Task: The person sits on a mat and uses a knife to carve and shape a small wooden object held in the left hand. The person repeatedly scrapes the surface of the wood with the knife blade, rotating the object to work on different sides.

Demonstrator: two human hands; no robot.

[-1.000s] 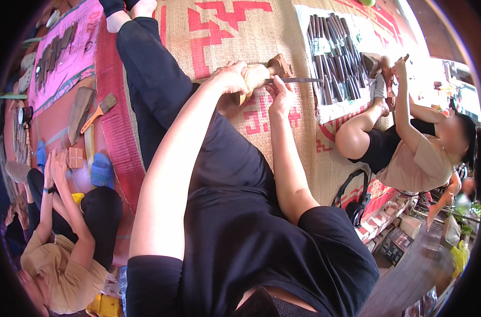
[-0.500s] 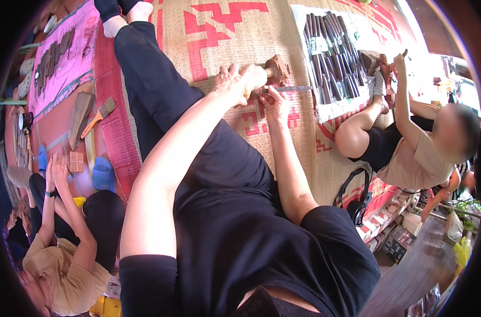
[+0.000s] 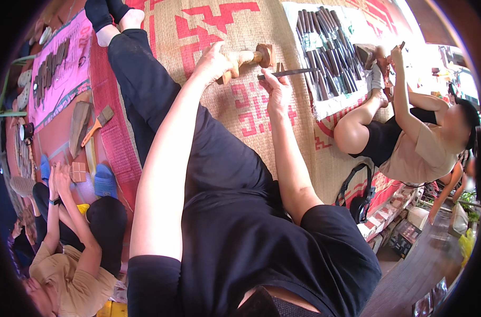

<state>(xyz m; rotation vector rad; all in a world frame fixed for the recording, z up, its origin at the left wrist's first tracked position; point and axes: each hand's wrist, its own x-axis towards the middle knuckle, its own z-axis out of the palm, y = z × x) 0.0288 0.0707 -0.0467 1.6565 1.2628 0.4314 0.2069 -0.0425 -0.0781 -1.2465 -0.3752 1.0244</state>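
Observation:
My left hand is closed around a brown wooden piece with a pale rounded shaft and a broader brown end pointing right. Its exact kind is hard to make out, and my fingers cover part of it. Between the fingertips of my right hand lies a narrow dark carving chisel, held nearly level across the mat. Just beyond that hand, a small brown bit of wood shows behind the chisel. The two hands are apart, above the woven mat.
Rows of dark-handled tools lie on a white cloth at the right. A pink sheet with more tools, a brush and a wood block are at the left. People sit on both sides; a black strapped bag lies right.
My left hand has moved left and away with the wooden piece, apart from my right hand. The chisel has risen slightly and moved a little to the right.

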